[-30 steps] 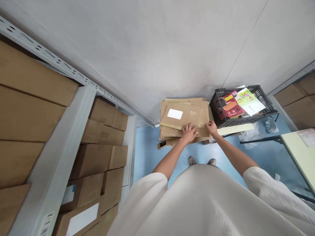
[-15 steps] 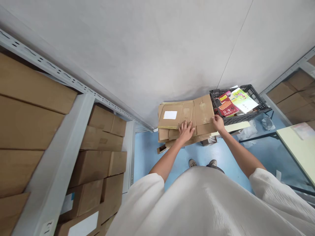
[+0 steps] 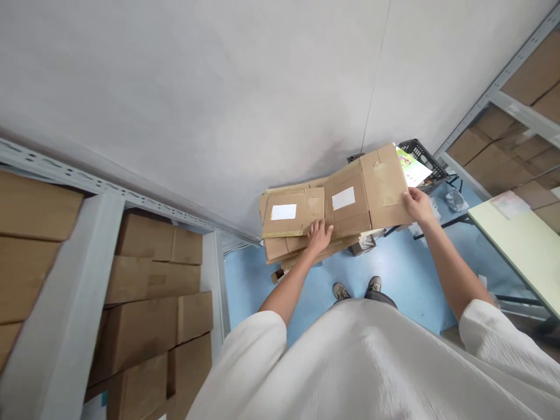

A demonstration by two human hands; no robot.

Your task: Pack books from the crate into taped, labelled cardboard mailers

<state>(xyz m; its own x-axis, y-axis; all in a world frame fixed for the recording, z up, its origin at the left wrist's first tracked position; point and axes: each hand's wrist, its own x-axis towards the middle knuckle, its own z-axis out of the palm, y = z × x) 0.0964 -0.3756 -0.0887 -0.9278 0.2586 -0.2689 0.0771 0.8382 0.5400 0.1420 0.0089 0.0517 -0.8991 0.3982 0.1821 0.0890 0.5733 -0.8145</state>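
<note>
We look from a head-worn camera, facing forward and steeply down: our white shirt [image 3: 350, 361] looms nearest, our left hand [image 3: 319, 236] and right hand [image 3: 419, 205] farther out, the pale wall [image 3: 210, 99] beyond.

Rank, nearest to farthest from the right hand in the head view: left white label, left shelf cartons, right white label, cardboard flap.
1. Cardboard flap, held by the right hand
2. Right white label, left of the flap
3. Left white label, farther left
4. Left shelf cartons, far left

Right fingers [image 3: 409, 199] gripping cardboard [image 3: 385, 184], left fingers [image 3: 321, 227] on stack [image 3: 279, 248]
</note>
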